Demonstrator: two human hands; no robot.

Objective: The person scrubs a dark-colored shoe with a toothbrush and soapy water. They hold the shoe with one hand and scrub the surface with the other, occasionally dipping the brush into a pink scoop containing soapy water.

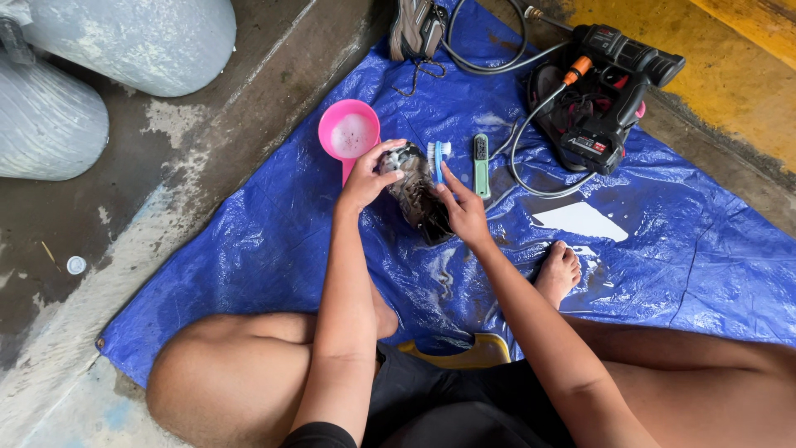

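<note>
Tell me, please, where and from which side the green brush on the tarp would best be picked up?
Probably by the near end of its handle, from above and from the right. The green brush lies flat on the tarp, lengthwise away from the person. Its right side is open apart from a thin hose, while the right hand with the blue brush crowds its left.

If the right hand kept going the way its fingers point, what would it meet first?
The right hand points up-frame along the blue brush it holds. Past the bristles lies only bare blue tarp; the grey shoe sits farther on, though depth is unclear.
</note>
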